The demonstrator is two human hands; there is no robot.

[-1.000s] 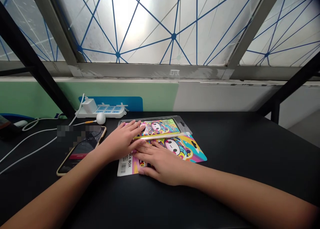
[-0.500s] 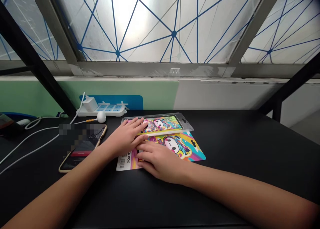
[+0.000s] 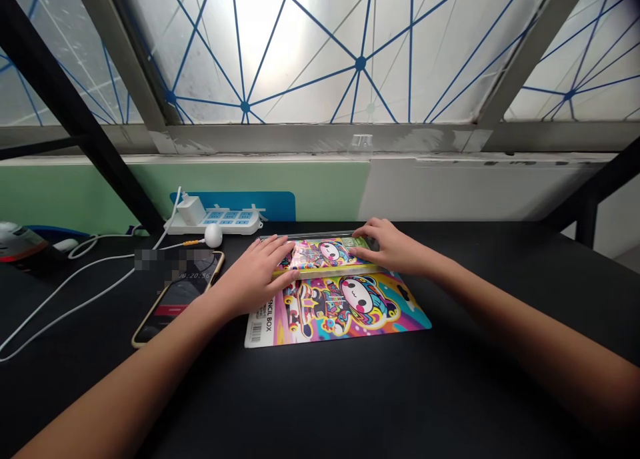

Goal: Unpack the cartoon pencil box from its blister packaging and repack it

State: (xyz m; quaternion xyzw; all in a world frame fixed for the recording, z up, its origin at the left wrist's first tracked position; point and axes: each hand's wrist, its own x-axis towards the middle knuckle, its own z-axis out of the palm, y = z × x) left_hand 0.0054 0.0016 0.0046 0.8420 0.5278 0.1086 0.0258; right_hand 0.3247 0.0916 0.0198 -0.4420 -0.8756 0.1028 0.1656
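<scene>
A pencil box (image 3: 325, 253) with a colourful cartoon print lies in its clear plastic shell. It covers the far part of a bright printed card (image 3: 345, 305) marked with pencil box lettering and a barcode. My left hand (image 3: 260, 272) rests across the box's left end, fingers stretched over the top and thumb by the near edge. At the right end, my right hand (image 3: 380, 242) has its fingers bent around the far corner and its thumb on the top. Parts of the box are hidden beneath both hands.
Left of the box lies a phone (image 3: 180, 299). Behind it, a white power strip (image 3: 225, 221) with a plugged-in charger stands against the wall, with a round white plug (image 3: 213, 235) in front. White cables (image 3: 65, 272) cross the black desk (image 3: 320, 399). Black metal bars (image 3: 95, 145) slant at both sides.
My right hand has moved from the card's near left part to the box's far right end, uncovering the card's print. My left hand stays on the box. The view has shifted slightly.
</scene>
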